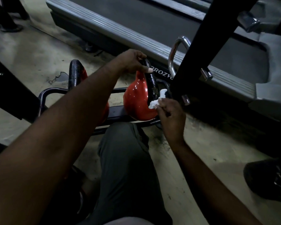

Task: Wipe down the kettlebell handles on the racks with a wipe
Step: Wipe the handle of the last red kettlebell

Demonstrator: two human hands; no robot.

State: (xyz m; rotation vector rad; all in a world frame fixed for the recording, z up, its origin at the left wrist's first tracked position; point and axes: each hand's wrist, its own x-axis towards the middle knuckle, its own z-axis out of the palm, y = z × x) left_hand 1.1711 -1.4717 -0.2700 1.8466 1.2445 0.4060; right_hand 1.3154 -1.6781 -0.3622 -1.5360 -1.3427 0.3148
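While the left hand (133, 62) grips it, the kettlebell handle (152, 82) tilts rightward.

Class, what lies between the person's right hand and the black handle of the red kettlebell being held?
A crumpled white wipe, pinched by the right hand against the black handle; the head view shows it.

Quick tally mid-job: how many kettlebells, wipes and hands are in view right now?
Kettlebells: 2, the gripped kettlebell and the other kettlebell
Wipes: 1, the white wipe
Hands: 2, the left hand and the right hand
Total: 5
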